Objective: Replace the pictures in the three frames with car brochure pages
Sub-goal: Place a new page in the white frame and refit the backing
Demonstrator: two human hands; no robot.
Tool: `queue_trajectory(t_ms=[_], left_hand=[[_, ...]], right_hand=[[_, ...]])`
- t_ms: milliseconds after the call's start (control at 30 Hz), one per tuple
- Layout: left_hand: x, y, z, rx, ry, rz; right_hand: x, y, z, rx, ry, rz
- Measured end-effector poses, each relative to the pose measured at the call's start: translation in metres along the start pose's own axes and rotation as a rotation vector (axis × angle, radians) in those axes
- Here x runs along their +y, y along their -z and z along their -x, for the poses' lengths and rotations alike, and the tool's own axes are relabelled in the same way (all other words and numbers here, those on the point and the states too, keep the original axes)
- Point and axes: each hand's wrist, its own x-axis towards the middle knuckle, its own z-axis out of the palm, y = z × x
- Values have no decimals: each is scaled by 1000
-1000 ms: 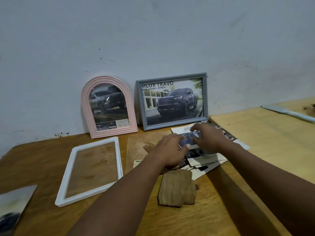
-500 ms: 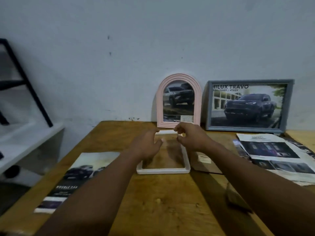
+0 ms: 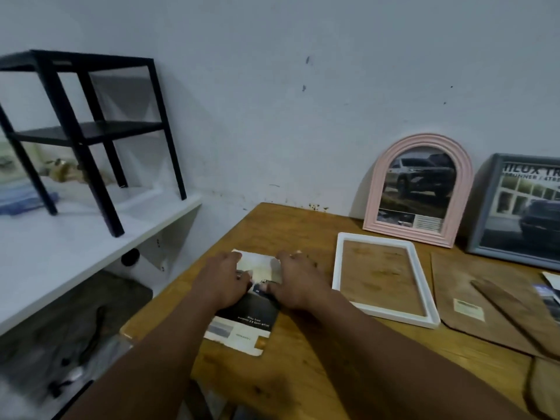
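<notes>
A cut car brochure page lies flat near the table's left edge. My left hand rests on its left side and my right hand on its right side, fingers spread over the paper. The upper middle of the page shows between them. To the right lies the empty white frame, face down, with bare table showing through it. Against the wall lean the pink arched frame and the grey frame, each holding a car picture.
Brown backing boards lie right of the white frame, with more brochure pages at the far right edge. Left of the wooden table is a white shelf carrying a black metal rack.
My hands left the white frame and moved left onto the brochure page. The view has swung left, so the grey frame now sits at the right edge.
</notes>
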Motion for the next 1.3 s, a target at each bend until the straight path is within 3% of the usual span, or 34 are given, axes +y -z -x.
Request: queue_trajectory(t_ms=[167, 333, 433, 633, 867, 1300], left_hand=[[4, -10, -1, 90, -41, 0], [22, -11, -3, 186, -154, 160], [52, -12, -4, 192, -235, 260], [139, -31, -6, 116, -346, 471], [178, -58, -5, -13, -452, 303], [171, -62, -7, 82, -460, 282]], right_hand=[[-2, 1, 5, 116, 8, -88], [5, 21, 8, 286, 19, -479], [32, 55, 8, 367, -21, -580], [117, 113, 31, 447, -146, -504], [172, 110, 47, 364, -332, -356], [181, 59, 34, 310, -243, 63]])
